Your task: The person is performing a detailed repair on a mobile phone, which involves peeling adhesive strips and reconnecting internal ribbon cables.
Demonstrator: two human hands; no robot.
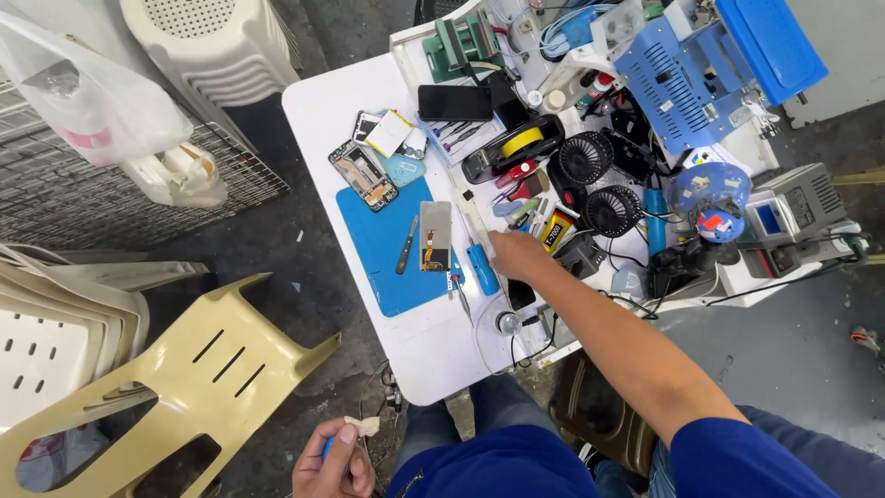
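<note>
Right hand (pixel 518 251) reaches across the white bench (pixel 318 101), grip state unclear, beside the blue tool (pixel 482 268); left hand (pixel 334 458) pinches a pale scrap (pixel 363 425) (risk: sleeve sweeps clutter off).

We saw a bare right forearm (pixel 608 337) running from a short blue sleeve (pixel 737 456) at lower right, and blue trousers (pixel 502 461) at bottom centre.
</note>
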